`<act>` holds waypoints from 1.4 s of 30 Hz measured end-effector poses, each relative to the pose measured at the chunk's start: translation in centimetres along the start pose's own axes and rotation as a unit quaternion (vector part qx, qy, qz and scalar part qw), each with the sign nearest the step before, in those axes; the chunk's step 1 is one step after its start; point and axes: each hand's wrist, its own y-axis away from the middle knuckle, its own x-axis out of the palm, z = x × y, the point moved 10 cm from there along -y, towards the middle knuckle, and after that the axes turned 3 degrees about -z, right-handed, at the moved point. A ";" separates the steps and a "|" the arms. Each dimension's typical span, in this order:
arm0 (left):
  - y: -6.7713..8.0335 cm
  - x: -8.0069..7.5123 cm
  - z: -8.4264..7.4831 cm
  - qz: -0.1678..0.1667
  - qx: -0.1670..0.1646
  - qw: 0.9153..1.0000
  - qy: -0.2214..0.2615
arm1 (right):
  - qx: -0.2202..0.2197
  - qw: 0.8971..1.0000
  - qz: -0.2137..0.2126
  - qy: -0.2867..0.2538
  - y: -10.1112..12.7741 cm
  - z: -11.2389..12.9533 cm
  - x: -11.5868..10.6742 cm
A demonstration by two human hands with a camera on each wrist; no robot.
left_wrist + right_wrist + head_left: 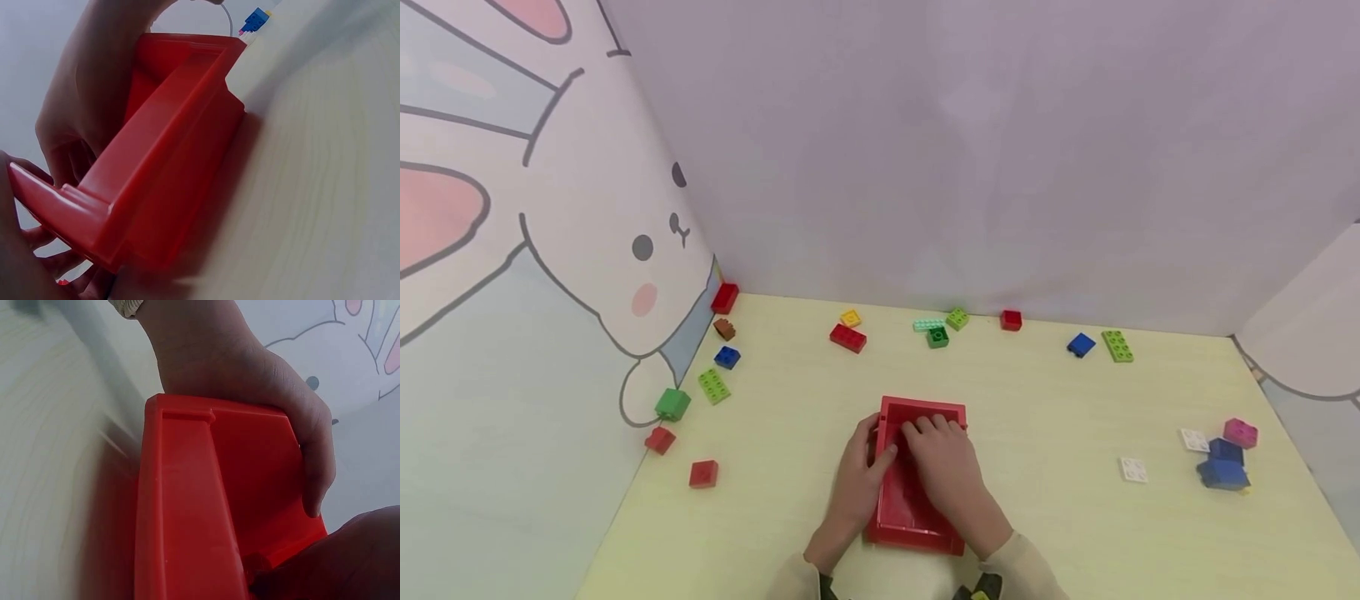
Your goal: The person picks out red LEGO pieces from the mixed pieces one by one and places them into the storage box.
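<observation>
A red rectangular box (917, 529) with an open top stands on the table in front of me. My left hand (859, 473) grips its left wall, thumb over the rim on the inside and fingers outside. My right hand (943, 462) reaches down into the far part of the box, its fingers bent. In the right wrist view the same right hand (350, 562) dips below the rim, and its fingertips are hidden, so whether it holds anything cannot be told. The left wrist view shows the box's outer wall (187, 181) close up.
Loose toy bricks lie around: a red brick (703, 473) and a green brick (672, 404) at left, a red brick (847, 338) at the back, a white brick (1133, 470) and blue bricks (1223, 473) at right. Cloth walls (962, 167) border the table.
</observation>
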 end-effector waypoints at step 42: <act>0.0 0.1 -0.4 -0.002 0.020 1.000 -0.017 | 0.020 0.997 -0.037 -0.059 -0.4 -0.6 -3.4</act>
